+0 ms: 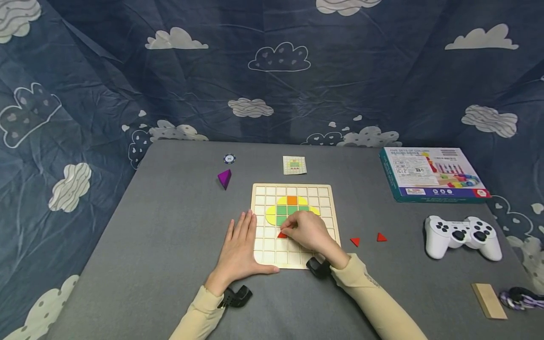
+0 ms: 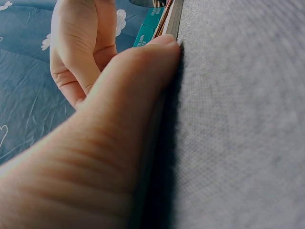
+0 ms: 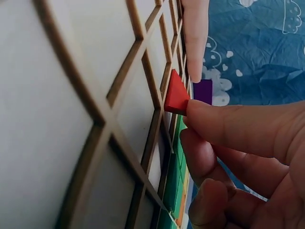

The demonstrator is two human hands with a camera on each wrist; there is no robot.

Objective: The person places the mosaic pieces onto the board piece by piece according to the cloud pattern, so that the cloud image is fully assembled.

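Note:
A wooden grid board lies on the table, holding green squares, an orange square and yellow curved pieces. My right hand pinches a red triangle between thumb and finger, right at a cell below the green squares. Straight fingers of my left hand lie along the board's left side, with the thumb at its front edge. Two more red triangles, a nearer one and a farther one, lie to the right of the board.
Behind the board lie a pattern card, a purple pyramid-like block and a poker chip. On the right are a game box, a white game controller, a wooden block and a dark purple-and-black object.

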